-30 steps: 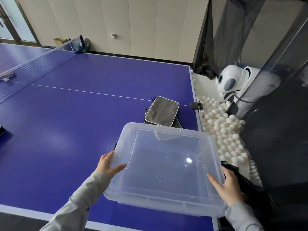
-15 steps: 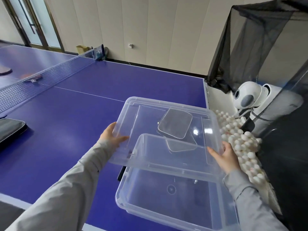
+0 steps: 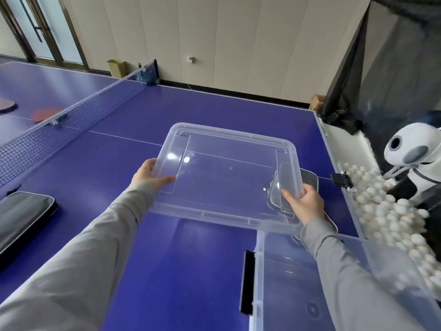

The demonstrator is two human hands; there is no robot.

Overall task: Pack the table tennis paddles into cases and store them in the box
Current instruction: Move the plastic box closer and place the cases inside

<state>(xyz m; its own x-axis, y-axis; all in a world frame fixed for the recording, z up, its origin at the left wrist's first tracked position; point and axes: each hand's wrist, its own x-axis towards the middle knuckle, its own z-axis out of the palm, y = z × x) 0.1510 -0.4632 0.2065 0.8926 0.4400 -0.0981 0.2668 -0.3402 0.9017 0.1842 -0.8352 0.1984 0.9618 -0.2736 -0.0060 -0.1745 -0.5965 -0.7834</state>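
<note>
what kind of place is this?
Probably a table tennis training room: a blue table with a net, what looks like a ball machine beside it, and a heap of white balls.

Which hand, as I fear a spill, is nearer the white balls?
Right. The right hand grips the lid at its right edge, just left of the balls; the left hand holds the opposite edge.

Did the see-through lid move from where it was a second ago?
Yes. The lid sat on the box; now the left hand and right hand hold it off the box, farther out and leftward over the table.
</note>
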